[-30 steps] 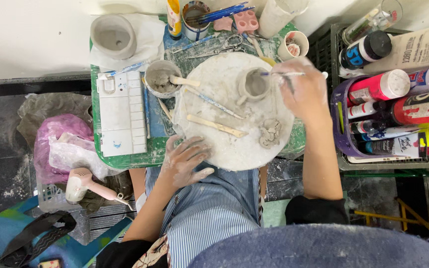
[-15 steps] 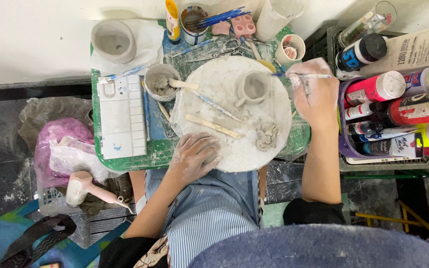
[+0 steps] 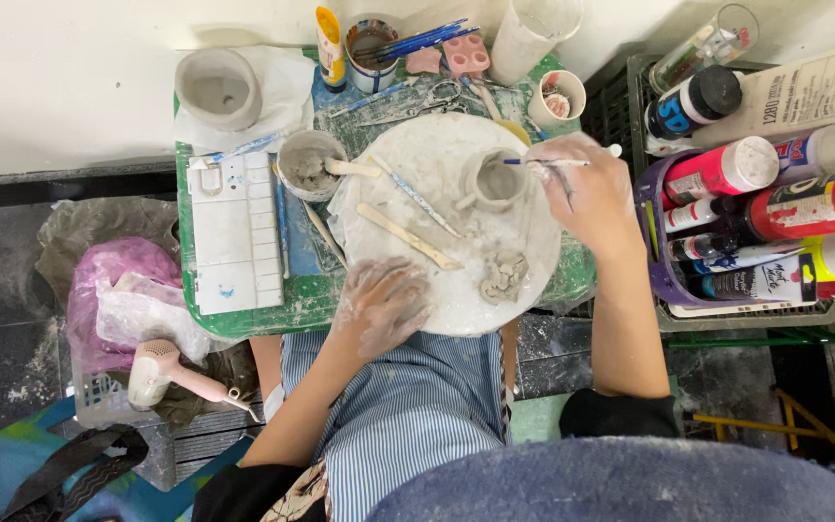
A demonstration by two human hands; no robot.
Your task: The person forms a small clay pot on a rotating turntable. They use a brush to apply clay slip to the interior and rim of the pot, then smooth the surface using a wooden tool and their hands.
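Both hands are dusted white with clay: the right hand [image 3: 587,193] is curled closed around a thin blue-tipped tool [image 3: 545,162], whose tip reaches over the rim of a small grey clay cup [image 3: 495,181], while the left hand [image 3: 382,304] lies flat and open, fingers spread, holding nothing, on the near edge of the round white board [image 3: 437,145]. That board, the largest thing on the green work tray [image 3: 244,324], carries the cup toward its far right side, a flat wooden stick [image 3: 408,235] lying diagonally across its middle, a slim blue-and-white tool [image 3: 416,195] just beyond the stick, and a crumpled lump of grey clay [image 3: 504,277] near its front right. Left of the board a white rectangular paint palette [image 3: 237,235] lies on the tray, and between palette and board stands a small bowl of grey slip [image 3: 307,164] with a stick resting in it. At the back left sits a larger grey clay pot [image 3: 217,89] on white paper. To the right, a purple basket [image 3: 651,251] holds paint bottles [image 3: 794,208] lying on their sides. On the floor to the left lies a pink and white hair dryer [image 3: 171,372].
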